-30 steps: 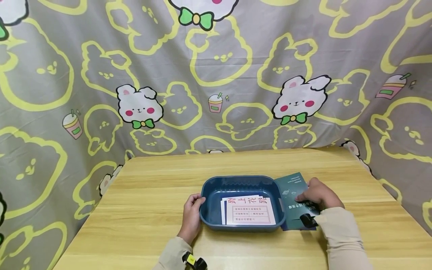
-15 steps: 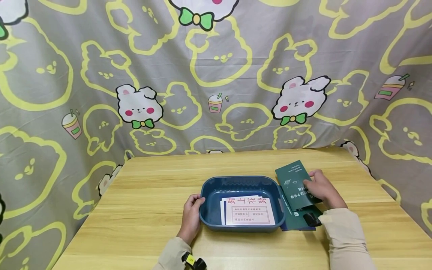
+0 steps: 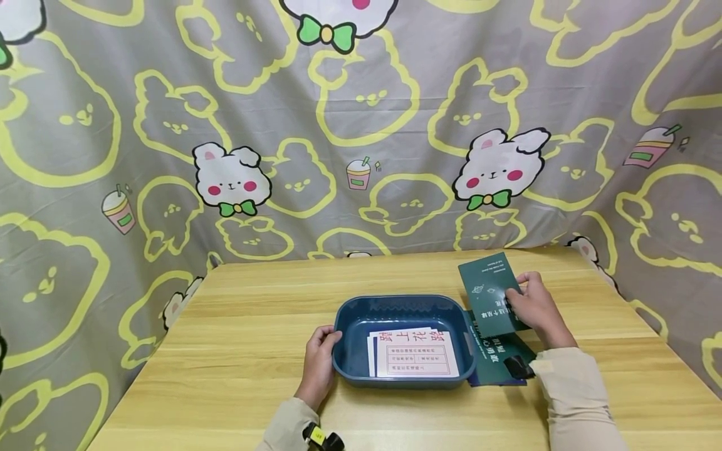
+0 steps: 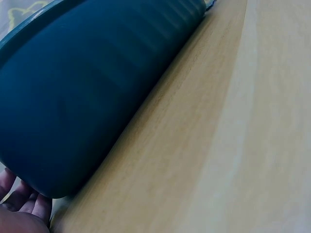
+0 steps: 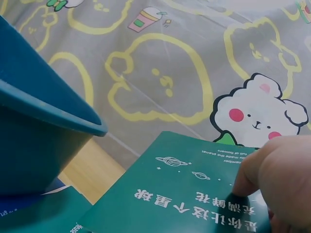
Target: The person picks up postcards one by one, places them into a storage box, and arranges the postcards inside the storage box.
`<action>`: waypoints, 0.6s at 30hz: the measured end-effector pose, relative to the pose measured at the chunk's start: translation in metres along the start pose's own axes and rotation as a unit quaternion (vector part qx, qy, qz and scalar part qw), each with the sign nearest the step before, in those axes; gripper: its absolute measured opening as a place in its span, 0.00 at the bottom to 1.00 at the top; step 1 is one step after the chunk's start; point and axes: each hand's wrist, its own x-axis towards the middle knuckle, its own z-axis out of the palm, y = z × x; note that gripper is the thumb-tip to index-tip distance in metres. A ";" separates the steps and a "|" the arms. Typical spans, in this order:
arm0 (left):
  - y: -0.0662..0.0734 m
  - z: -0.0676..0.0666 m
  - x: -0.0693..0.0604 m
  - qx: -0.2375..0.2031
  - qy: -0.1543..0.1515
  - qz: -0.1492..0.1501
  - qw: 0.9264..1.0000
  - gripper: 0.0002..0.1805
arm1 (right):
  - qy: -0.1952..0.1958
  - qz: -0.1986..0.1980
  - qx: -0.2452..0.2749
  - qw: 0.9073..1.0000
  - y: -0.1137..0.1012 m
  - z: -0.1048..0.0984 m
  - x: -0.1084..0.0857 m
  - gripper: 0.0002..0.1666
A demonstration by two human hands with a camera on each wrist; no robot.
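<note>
The right hand (image 3: 536,307) pinches a green card (image 3: 489,294) at its right edge, thumb pressed on the printed face and fingers behind it. The card is tilted over more green cards (image 3: 491,357) lying on the worktop (image 3: 237,351), a dark blue edge showing beneath them. Just left of these sits a blue tray (image 3: 403,382), its right wall standing between the held card and the white cards (image 3: 417,360) inside. The left hand (image 3: 318,357) grips the tray's left end, thumb at the rim, fingers bent against the outer wall; a patterned curtain (image 3: 338,219) hangs behind
</note>
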 end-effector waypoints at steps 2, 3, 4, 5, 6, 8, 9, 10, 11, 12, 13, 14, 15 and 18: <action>0.000 0.000 0.000 0.002 0.003 -0.001 1.000 0.12 | 0.007 -0.004 0.003 1.000 -0.001 0.000 0.000 0.24; 0.000 0.000 -0.001 0.003 0.005 -0.001 1.000 0.12 | 0.011 -0.006 0.006 1.000 -0.002 0.000 0.000 0.24; 0.000 0.000 -0.001 0.004 0.006 -0.001 1.000 0.12 | 0.013 -0.008 0.008 1.000 -0.003 0.001 0.000 0.24; 0.000 0.000 -0.001 0.004 0.008 -0.001 1.000 0.12 | 0.015 -0.009 0.012 1.000 -0.004 0.001 -0.001 0.24; 0.000 0.000 -0.001 0.004 0.008 0.000 1.000 0.12 | 0.018 -0.010 0.015 1.000 -0.005 0.001 -0.001 0.24; 0.000 0.000 -0.001 0.005 0.009 0.002 1.000 0.12 | 0.022 -0.011 0.019 1.000 -0.007 0.001 -0.001 0.23; 0.000 0.000 0.000 0.006 0.009 0.002 1.000 0.12 | 0.025 -0.011 0.021 0.999 -0.009 0.002 -0.002 0.22; 0.000 0.000 0.000 0.006 0.008 0.002 1.000 0.12 | 0.027 -0.010 0.020 0.999 -0.010 0.002 -0.002 0.22; 0.000 0.000 0.000 0.005 0.007 0.001 1.000 0.12 | 0.030 -0.011 0.021 0.999 -0.011 0.002 -0.002 0.22; -0.001 0.000 0.000 0.007 0.005 0.000 1.000 0.12 | 0.033 -0.012 0.022 0.999 -0.012 0.002 -0.003 0.21; -0.001 0.000 0.000 0.006 0.005 -0.002 1.000 0.12 | 0.035 -0.015 0.022 0.999 -0.013 0.002 -0.003 0.21; -0.001 0.000 0.000 0.007 0.004 -0.003 1.000 0.12 | 0.037 -0.018 0.024 0.999 -0.014 0.003 -0.003 0.21; -0.001 0.000 0.000 0.006 0.005 -0.005 1.000 0.12 | 0.039 -0.022 0.026 0.999 -0.016 0.003 -0.003 0.20; -0.001 0.001 0.000 0.006 0.003 -0.005 1.000 0.12 | 0.042 -0.034 0.033 0.998 -0.019 0.004 -0.004 0.19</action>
